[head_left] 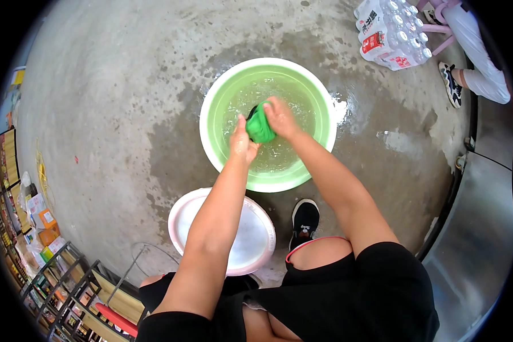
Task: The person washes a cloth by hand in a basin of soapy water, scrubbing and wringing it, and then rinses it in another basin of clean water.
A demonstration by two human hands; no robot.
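Observation:
A green and black cloth (260, 126) is bunched up between my two hands, above the water in a large light green basin (211, 137). My left hand (242, 141) has its fingers pressed to the cloth's left and lower side. On the upper right side, my right hand (280, 117) grips the cloth with bent fingers. The water below has bubbles and ripples on it. A pink-rimmed white basin (251, 236) stands nearer my body, partly hidden under my left forearm.
Wrapped water bottles (390, 34) stand at the upper right, near a seated person's leg (479, 80) and a pink stool (439, 28). Racks of goods (51, 273) line the lower left. A metal surface (473, 216) is at the right. The concrete floor (114, 97) has wet patches.

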